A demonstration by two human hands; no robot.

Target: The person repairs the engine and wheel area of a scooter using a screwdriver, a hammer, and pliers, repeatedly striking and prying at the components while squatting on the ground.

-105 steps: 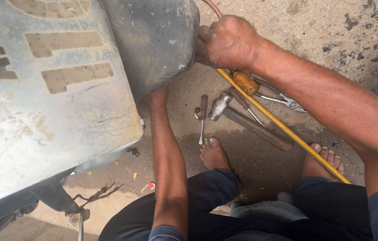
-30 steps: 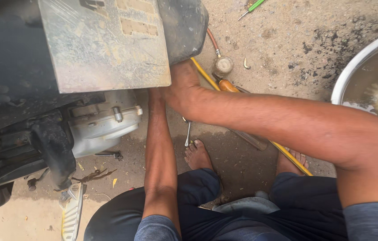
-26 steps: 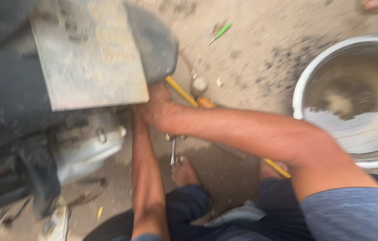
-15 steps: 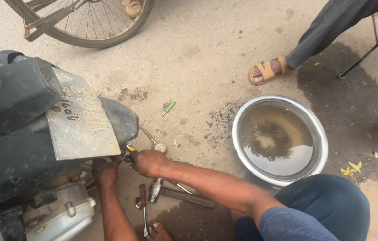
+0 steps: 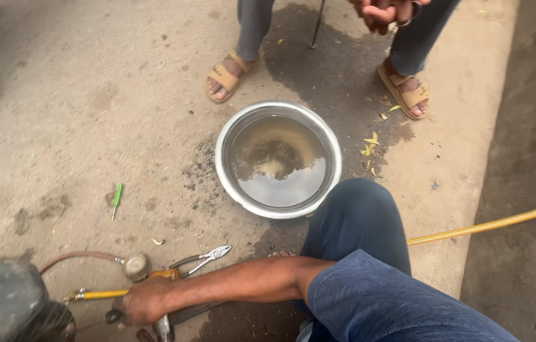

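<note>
In the head view, the right hand (image 5: 144, 303) is lying low on the ground well below and left of the bowl (image 5: 279, 159), its fingers curling around a dark tool handle (image 5: 114, 315); the grip looks closed, though the fingertips are partly hidden. The yellow hose (image 5: 100, 294) is running just above that hand, touching it, with a round gauge (image 5: 135, 266) beside it. Pliers (image 5: 203, 258) are lying between the hand and the bowl, their jaws slightly parted. A green screwdriver (image 5: 116, 197) is resting well to the left of the bowl. The bowl is holding murky water. Beyond the bowl, another person's sandalled feet (image 5: 227, 76) are standing. The left hand is not showing.
</note>
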